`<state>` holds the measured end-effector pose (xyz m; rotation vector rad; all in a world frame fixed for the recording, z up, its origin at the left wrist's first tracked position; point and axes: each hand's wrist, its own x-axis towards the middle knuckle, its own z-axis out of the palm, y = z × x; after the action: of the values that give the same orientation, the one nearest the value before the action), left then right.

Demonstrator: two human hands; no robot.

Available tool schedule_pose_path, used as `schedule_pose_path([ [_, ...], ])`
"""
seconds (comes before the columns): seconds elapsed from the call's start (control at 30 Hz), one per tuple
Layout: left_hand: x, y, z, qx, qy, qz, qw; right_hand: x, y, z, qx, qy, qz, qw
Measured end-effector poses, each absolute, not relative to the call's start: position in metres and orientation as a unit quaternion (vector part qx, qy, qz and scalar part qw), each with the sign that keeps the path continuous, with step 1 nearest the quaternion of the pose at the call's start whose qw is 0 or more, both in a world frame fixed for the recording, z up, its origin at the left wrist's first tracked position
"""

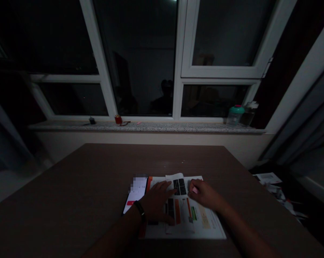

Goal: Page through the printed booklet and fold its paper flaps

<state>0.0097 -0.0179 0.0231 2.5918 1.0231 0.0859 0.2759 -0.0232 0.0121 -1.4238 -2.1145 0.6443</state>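
A printed booklet (214,229) with coloured blocks lies on the brown table. On top of it rests a narrower printed sheet (185,220) with dark panels, its far edge curling up. My left hand (158,200), a dark band at its wrist, lies spread on the sheet, fingers apart. My right hand (202,193) is closed above the booklet's right part, just beside the sheet. A small pink piece (195,190) shows between its fingers; the dim light hides what kind of thing it is. Left of the booklet, touching its edge, lies a phone (136,193) with a lit screen.
Beyond the table (110,161) runs a speckled windowsill (156,127). It bears a small dark bottle (92,120), a red jar (118,119), a green-lidded shaker bottle (235,115) and a clear bottle (249,114). Papers (269,178) lie beyond the table's right edge.
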Motion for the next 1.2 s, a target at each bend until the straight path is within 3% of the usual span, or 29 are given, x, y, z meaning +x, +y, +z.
schedule_pose_path([
  [0.83,0.009,-0.018,0.021,0.919,0.355,0.03,0.168,0.28,-0.025,0.003,-0.508,-0.795,0.259,0.208],
  [1.2,0.01,-0.019,0.025,0.908,0.385,0.006,0.166,0.276,-0.023,0.016,-0.46,-0.779,0.257,0.339],
])
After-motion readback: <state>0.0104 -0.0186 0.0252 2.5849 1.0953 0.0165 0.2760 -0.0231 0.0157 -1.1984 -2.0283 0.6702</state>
